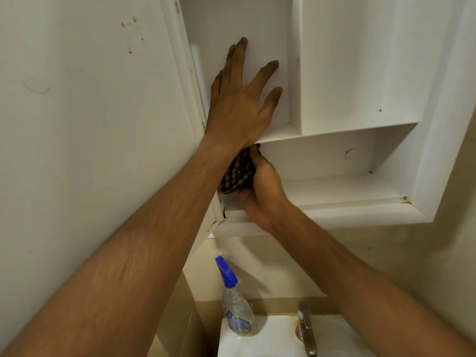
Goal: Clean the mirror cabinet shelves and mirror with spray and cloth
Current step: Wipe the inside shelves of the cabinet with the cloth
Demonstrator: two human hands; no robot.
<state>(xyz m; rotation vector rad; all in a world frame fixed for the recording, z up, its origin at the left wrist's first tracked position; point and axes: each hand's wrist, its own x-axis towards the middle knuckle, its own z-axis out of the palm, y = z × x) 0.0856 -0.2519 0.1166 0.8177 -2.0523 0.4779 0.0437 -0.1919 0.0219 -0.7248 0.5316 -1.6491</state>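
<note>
Head view runs, from the left, past the open cabinet door (98,112) to the left hand (240,104), fingers spread flat and empty against the back of the upper left compartment. Just below it, under the shelf (279,132), the right hand (262,188) has its fingers closed around a bunched dark striped cloth (238,173), pressed into the left end of the lower compartment. The uncleaned length of that lower shelf (347,188) stretches rightward from the cloth, so the wipe likely runs along it to the right, and the right hand is the one placed for it. Lower down, the spray bottle (235,300) stands untouched on the sink (273,341) beside the tap (306,328).
</note>
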